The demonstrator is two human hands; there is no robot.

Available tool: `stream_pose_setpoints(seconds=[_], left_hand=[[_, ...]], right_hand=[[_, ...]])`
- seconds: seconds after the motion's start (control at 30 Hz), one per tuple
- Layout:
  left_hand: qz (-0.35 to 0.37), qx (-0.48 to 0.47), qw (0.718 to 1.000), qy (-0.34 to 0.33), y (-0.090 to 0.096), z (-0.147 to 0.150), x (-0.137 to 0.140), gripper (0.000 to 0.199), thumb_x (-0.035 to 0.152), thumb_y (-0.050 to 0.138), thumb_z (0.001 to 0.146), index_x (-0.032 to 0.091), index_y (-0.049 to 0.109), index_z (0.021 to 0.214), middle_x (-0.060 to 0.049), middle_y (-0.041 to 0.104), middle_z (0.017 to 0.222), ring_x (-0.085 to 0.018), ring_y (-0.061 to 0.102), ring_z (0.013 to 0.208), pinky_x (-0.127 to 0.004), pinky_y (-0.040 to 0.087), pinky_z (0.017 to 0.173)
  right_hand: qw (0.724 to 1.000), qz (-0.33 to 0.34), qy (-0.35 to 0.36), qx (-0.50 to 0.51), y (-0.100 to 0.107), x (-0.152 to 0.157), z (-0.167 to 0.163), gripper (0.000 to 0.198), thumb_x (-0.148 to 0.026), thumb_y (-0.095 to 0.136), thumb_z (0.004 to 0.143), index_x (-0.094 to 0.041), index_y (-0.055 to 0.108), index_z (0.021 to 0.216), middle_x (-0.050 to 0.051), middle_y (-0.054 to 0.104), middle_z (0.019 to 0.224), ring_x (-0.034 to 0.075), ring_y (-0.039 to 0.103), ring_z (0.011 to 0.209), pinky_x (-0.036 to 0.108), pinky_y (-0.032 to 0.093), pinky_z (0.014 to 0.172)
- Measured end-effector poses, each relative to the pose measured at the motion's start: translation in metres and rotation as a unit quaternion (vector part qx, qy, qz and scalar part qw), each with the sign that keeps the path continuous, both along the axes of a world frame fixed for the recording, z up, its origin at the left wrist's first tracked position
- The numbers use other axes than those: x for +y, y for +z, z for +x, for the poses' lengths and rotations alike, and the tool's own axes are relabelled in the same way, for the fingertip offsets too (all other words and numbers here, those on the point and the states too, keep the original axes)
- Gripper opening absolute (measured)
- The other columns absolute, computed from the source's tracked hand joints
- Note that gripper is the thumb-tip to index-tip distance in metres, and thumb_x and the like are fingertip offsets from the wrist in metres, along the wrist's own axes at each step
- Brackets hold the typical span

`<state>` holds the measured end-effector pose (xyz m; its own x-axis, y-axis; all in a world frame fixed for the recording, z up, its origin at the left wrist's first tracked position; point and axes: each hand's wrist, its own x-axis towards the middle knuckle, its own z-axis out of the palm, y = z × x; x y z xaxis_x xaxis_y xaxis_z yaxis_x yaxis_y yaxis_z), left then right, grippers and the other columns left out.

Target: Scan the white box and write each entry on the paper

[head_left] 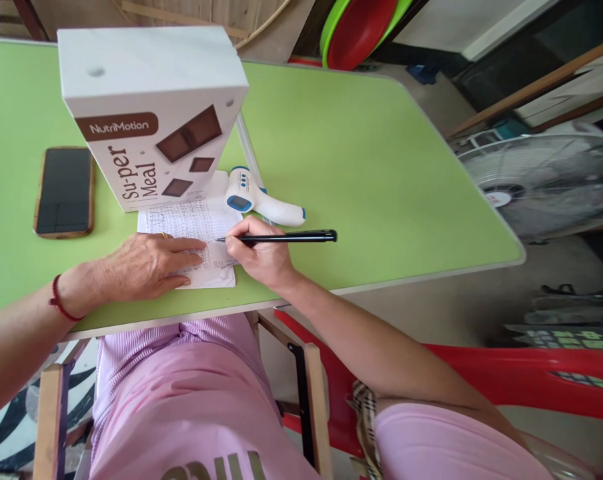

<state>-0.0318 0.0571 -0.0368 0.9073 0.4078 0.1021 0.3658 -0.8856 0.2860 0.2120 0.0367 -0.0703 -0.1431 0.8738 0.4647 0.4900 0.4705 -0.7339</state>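
A sheet of paper [216, 277] covered in small handwriting lies near the front edge of the green table, its far part hidden behind a box. My left hand [149, 267] rests flat on the sheet's left side, fingers stretched out and slightly apart. In my right hand [264, 257] is a black pen [301, 236], gripped between thumb and fingers, its tip at the writing just right of my left fingertips. Right behind that hand lies a white and blue infrared thermometer [261, 200]. The white NutriMotion box [151, 67] stands upright beyond the paper.
A phone [64, 193] with a dark screen lies left of the box. The green table [371, 173] extends to the right, with a fan [541, 180] beyond its edge. Red and green basins [364, 30] stand behind it. A red plastic chair [506, 370] is at the lower right.
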Motion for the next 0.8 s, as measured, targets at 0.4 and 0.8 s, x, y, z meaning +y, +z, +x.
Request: stream_pose_setpoints(seconds=[0.4,0.8], left_hand=[[-0.003,0.005,1.000,0.002,0.0013,-0.0004,-0.0003,0.031,0.028,0.052,0.099,0.016,0.063,0.126,-0.008,0.058,0.139,-0.028,0.070,0.101,-0.038,0.060,0.078],[-0.009,0.007,1.000,-0.001,0.0024,-0.0004,-0.0006,0.032,0.027,0.051,0.099,0.017,0.062,0.126,-0.008,0.058,0.139,-0.028,0.070,0.100,-0.039,0.059,0.078]], right_hand=[[1.000,0.015,0.005,0.002,0.0022,0.0000,-0.0001,0.013,-0.020,0.056,0.078,-0.021,0.053,0.065,-0.005,0.057,0.054,0.008,0.047,0.047,0.021,0.038,0.046],[1.000,-0.003,0.007,0.006,0.0013,0.0000,0.0000,0.012,-0.022,0.056,0.078,-0.021,0.055,0.066,-0.004,0.059,0.055,0.009,0.050,0.048,0.022,0.040,0.048]])
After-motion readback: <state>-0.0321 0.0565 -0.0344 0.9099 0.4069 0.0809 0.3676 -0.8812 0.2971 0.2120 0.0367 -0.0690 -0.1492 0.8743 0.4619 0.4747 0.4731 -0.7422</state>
